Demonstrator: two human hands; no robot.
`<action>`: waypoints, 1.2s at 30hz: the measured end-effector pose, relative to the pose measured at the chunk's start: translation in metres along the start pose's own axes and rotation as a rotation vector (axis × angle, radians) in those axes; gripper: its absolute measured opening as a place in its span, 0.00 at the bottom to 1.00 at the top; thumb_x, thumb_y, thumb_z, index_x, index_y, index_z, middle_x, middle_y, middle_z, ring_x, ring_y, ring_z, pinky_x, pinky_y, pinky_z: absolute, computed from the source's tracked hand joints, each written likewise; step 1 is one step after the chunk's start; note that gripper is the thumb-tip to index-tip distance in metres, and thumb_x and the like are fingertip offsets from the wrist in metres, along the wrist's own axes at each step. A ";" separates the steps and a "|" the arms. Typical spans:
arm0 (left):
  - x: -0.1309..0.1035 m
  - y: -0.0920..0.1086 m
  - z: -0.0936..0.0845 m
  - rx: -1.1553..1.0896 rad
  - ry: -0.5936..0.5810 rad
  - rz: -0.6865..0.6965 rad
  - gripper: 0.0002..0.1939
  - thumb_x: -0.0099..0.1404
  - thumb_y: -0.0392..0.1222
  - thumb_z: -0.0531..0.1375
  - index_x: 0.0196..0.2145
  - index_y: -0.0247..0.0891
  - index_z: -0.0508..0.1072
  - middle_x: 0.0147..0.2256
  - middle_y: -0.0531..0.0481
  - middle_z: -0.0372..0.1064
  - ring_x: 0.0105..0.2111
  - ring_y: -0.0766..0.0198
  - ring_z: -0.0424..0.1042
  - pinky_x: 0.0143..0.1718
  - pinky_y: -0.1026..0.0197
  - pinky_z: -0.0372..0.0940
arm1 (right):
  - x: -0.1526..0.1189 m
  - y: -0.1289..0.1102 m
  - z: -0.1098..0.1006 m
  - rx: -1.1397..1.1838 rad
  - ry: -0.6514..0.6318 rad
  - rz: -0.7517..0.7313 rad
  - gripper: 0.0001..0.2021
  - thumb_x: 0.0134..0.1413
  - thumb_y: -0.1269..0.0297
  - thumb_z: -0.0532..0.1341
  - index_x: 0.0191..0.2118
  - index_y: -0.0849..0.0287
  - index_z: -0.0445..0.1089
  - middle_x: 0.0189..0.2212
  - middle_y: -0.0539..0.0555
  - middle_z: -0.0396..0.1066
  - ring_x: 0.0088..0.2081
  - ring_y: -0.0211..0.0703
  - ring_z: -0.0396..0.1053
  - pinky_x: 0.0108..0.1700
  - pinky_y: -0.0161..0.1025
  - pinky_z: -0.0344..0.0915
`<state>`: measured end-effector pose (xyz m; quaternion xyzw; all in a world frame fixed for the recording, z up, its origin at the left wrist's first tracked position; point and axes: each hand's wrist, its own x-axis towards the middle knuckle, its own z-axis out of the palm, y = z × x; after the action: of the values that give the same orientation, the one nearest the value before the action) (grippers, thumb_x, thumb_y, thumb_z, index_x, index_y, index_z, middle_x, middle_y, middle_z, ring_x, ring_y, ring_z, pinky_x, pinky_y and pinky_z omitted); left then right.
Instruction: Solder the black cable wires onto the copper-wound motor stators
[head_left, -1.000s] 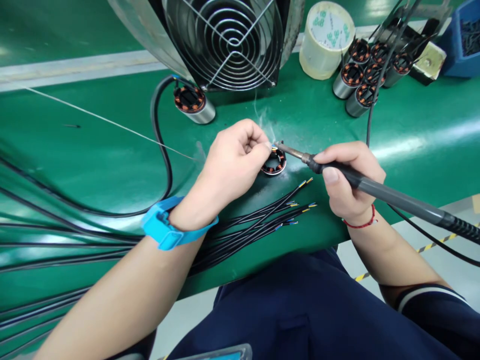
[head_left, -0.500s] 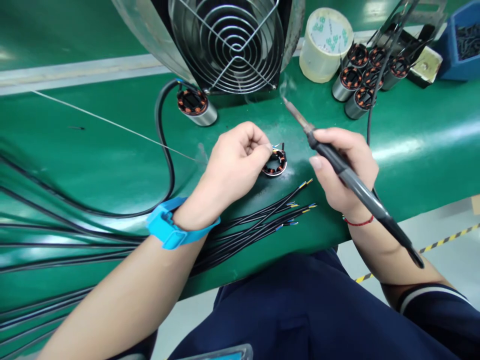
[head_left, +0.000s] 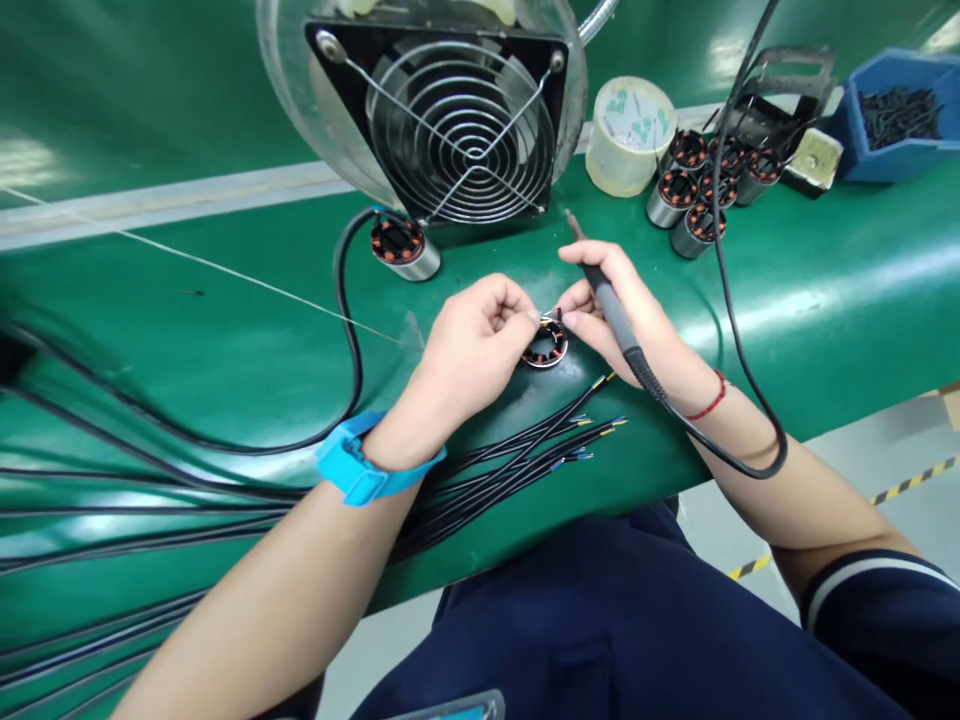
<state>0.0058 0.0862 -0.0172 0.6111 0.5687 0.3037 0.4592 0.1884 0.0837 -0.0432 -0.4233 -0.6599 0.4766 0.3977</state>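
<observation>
My left hand is closed in a pinch at the upper left rim of a motor stator with copper windings. Small coloured wire ends show at its fingertips; the rest of what it pinches is hidden. In my right hand lies a soldering iron, tip pointing up and away from the stator. The thumb and a finger of that hand come together at a short dark piece on the stator's upper right rim, close to the left fingertips.
A fan with a wire guard stands behind the hands. One motor stator in a metal sleeve is at left, several more at right by a tape roll and a blue bin. Black cables lie in front; thin wire crosses left.
My right hand has moved left to the stator, and the soldering iron has swung more upright in it. The left hand stays in its pinch at the stator. The camera view has shifted slightly.
</observation>
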 end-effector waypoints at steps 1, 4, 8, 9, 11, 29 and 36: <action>0.000 0.000 0.000 -0.001 -0.001 0.000 0.03 0.56 0.39 0.57 0.27 0.38 0.67 0.24 0.54 0.64 0.26 0.67 0.62 0.27 0.65 0.57 | -0.001 0.005 0.002 0.035 -0.013 -0.001 0.24 0.60 0.67 0.60 0.60 0.58 0.55 0.36 0.48 0.71 0.38 0.37 0.73 0.46 0.38 0.73; 0.000 -0.001 0.000 -0.003 -0.003 -0.003 0.04 0.56 0.41 0.57 0.27 0.38 0.67 0.24 0.54 0.64 0.25 0.67 0.62 0.27 0.65 0.57 | -0.001 0.014 0.005 0.145 -0.041 -0.001 0.25 0.60 0.64 0.61 0.60 0.56 0.53 0.38 0.48 0.71 0.40 0.37 0.74 0.49 0.38 0.72; -0.002 -0.001 -0.001 -0.002 -0.005 0.002 0.05 0.56 0.41 0.57 0.27 0.38 0.68 0.23 0.54 0.64 0.25 0.67 0.62 0.26 0.65 0.57 | 0.000 0.018 0.004 0.269 -0.036 0.007 0.25 0.59 0.63 0.63 0.59 0.56 0.54 0.38 0.47 0.71 0.40 0.36 0.73 0.49 0.37 0.71; -0.002 -0.001 -0.001 -0.001 -0.007 0.002 0.05 0.57 0.41 0.57 0.27 0.38 0.68 0.23 0.54 0.64 0.24 0.67 0.62 0.26 0.65 0.57 | 0.000 0.018 0.004 0.287 -0.029 0.011 0.25 0.59 0.63 0.64 0.59 0.56 0.54 0.37 0.47 0.71 0.39 0.35 0.72 0.48 0.36 0.71; -0.003 0.000 -0.002 -0.003 -0.015 -0.001 0.05 0.57 0.41 0.57 0.27 0.38 0.68 0.24 0.54 0.64 0.24 0.67 0.62 0.26 0.65 0.57 | 0.000 0.018 0.004 0.308 -0.023 0.023 0.25 0.58 0.62 0.65 0.57 0.55 0.56 0.36 0.46 0.70 0.37 0.34 0.71 0.46 0.35 0.71; -0.017 0.013 -0.025 0.058 -0.237 0.149 0.08 0.61 0.44 0.61 0.30 0.37 0.72 0.25 0.55 0.67 0.25 0.68 0.61 0.27 0.64 0.56 | -0.004 -0.012 -0.013 0.158 -0.345 -0.019 0.15 0.61 0.67 0.62 0.50 0.58 0.59 0.27 0.41 0.63 0.28 0.31 0.61 0.33 0.31 0.61; -0.016 0.012 -0.025 0.035 -0.249 0.139 0.08 0.61 0.45 0.61 0.31 0.37 0.72 0.27 0.53 0.71 0.28 0.65 0.66 0.31 0.63 0.61 | -0.008 -0.012 0.000 0.180 -0.195 -0.094 0.18 0.60 0.68 0.63 0.52 0.56 0.57 0.32 0.44 0.69 0.32 0.32 0.67 0.39 0.34 0.65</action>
<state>-0.0138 0.0769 0.0060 0.6900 0.4688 0.2467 0.4932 0.1886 0.0736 -0.0323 -0.3061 -0.6691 0.5537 0.3898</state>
